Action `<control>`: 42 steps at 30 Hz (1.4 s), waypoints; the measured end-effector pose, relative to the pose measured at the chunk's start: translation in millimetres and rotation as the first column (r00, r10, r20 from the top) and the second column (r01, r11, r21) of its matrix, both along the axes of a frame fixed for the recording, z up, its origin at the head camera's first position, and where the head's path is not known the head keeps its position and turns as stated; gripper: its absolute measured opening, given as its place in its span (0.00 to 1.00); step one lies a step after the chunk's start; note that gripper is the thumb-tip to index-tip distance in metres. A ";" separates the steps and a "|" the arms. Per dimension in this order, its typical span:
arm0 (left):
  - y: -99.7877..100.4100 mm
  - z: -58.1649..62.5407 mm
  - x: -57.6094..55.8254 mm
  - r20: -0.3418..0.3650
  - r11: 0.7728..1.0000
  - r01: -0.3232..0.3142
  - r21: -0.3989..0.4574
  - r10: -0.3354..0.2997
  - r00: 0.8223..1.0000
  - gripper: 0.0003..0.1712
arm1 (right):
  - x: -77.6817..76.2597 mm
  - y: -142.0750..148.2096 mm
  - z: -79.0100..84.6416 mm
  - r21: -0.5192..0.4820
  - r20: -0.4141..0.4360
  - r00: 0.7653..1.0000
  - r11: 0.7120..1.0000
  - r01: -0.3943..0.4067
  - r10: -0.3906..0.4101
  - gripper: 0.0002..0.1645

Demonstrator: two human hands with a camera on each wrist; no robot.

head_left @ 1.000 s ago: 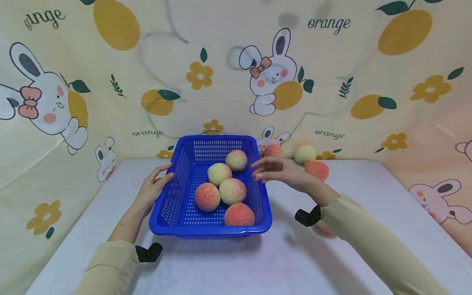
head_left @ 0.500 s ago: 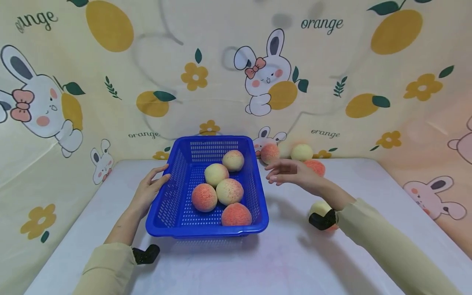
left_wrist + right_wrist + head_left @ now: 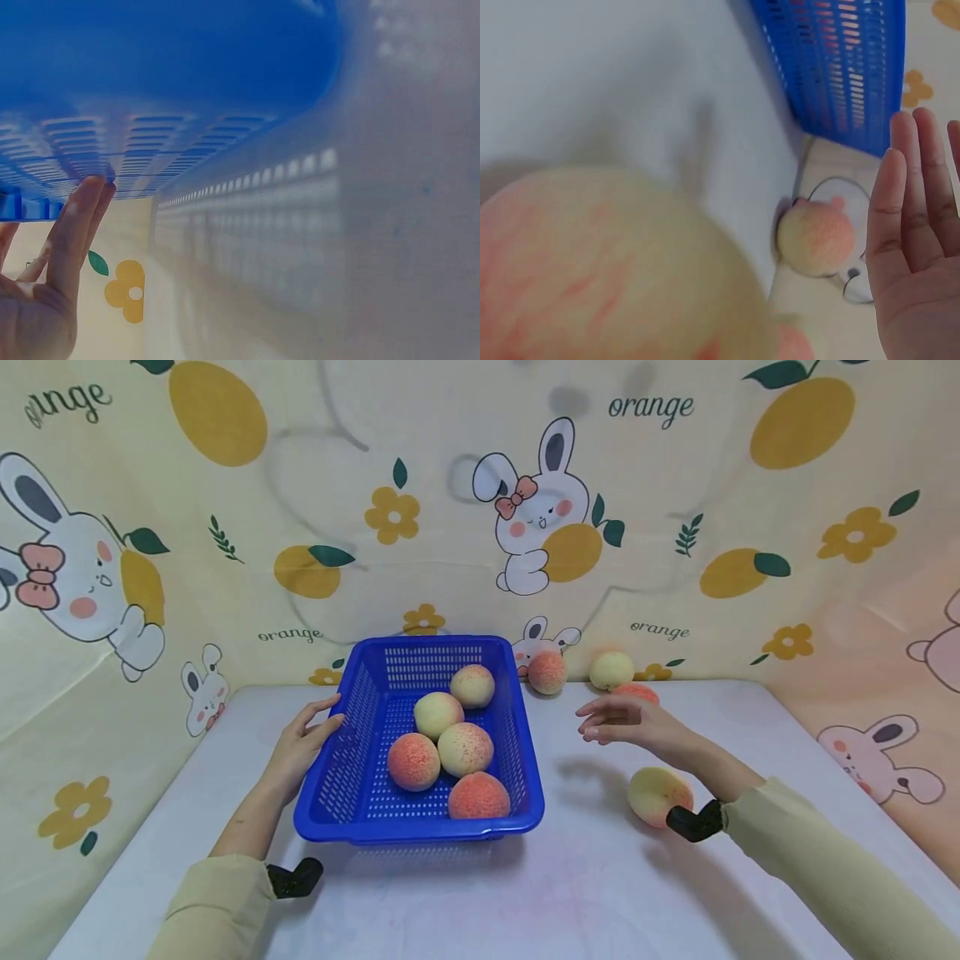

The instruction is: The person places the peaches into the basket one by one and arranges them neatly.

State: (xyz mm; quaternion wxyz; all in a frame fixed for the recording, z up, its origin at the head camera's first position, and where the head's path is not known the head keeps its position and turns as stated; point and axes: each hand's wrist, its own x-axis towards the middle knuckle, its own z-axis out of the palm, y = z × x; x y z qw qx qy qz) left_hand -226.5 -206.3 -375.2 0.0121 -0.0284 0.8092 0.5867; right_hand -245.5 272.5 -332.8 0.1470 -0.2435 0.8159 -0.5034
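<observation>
A blue perforated plastic basket (image 3: 420,832) stands left of centre on the table, with several peaches (image 3: 466,749) inside it. My left hand (image 3: 302,745) touches the basket's left side near the rim; the left wrist view shows its straight fingers (image 3: 73,232) against the slotted wall. To the right of the basket, my right hand (image 3: 626,722) hovers over the table, palm toward the basket, fingers slightly bent and holding nothing. Just below that hand lies a yellow-and-pink peach (image 3: 651,793), partly covered by the black wrist mount; it looms large in the right wrist view.
Along the back edge sit a reddish peach (image 3: 547,672) and a pale yellow peach (image 3: 612,670). An orange-red peach (image 3: 637,691) is partly hidden behind my right hand. A patterned cloth (image 3: 442,527) with rabbits and oranges hangs behind the white table (image 3: 450,910).
My right hand has moved right, away from the basket's right rim, uncovering the yellow-and-pink peach. The left hand stays at the basket. The head view has shifted slightly.
</observation>
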 end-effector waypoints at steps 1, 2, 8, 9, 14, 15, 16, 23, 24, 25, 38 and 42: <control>-0.1 -0.1 0.1 0.000 1.000 0.001 -0.001 -0.001 1.000 0.35 | 0.6 3.3 -1.7 -0.003 -0.005 1.000 1.000 0.007 -0.007 0.22; -0.2 -0.1 0.2 0.000 1.000 0.000 -0.003 0.000 1.000 0.35 | 1.3 6.5 -3.3 -0.008 -0.009 1.000 1.000 0.007 -0.007 0.22; -1.1 -0.6 0.2 -0.002 1.000 0.000 -0.002 0.000 1.000 0.35 | 6.7 23.9 -11.0 0.047 0.021 0.999 0.998 0.034 -0.035 0.22; -1.1 -0.6 0.2 -0.001 1.000 0.000 0.000 0.000 1.000 0.35 | 7.9 26.3 -12.1 0.065 0.026 0.999 0.997 0.043 -0.045 0.23; -0.8 0.3 0.8 0.004 1.000 0.003 0.008 -0.003 1.000 0.35 | 13.6 34.5 -19.2 0.099 0.018 0.996 0.992 0.082 -0.084 0.24; -0.7 0.5 1.0 0.005 1.000 0.003 0.009 -0.003 1.000 0.35 | 14.4 35.9 -20.8 0.101 0.014 0.996 0.991 0.089 -0.091 0.23; -0.7 0.6 1.2 0.006 1.000 0.002 0.009 -0.003 1.000 0.35 | 14.9 37.1 -22.4 0.098 0.010 0.996 0.991 0.090 -0.092 0.23; -0.1 0.6 1.4 0.005 1.000 0.002 0.009 -0.002 1.000 0.35 | 18.2 49.3 -29.5 0.110 0.025 0.998 0.993 0.051 -0.054 0.24; -0.2 0.6 1.3 0.004 1.000 0.003 0.008 -0.003 1.000 0.35 | 18.8 51.2 -30.5 0.114 0.030 0.999 0.993 0.041 -0.044 0.24; -0.2 0.4 1.2 0.002 1.000 0.005 0.010 -0.005 1.000 0.35 | 19.3 53.0 -31.5 0.116 0.034 0.999 0.993 0.027 -0.031 0.25; -0.3 0.9 1.7 0.002 1.000 0.013 0.016 -0.013 1.000 0.35 | 29.3 67.5 -47.8 0.155 0.068 0.998 0.988 -0.009 -0.002 0.25; -0.4 0.4 1.1 0.002 1.000 0.007 0.005 -0.007 1.000 0.35 | 31.3 73.0 -51.9 0.130 0.116 0.993 0.991 -0.040 0.024 0.28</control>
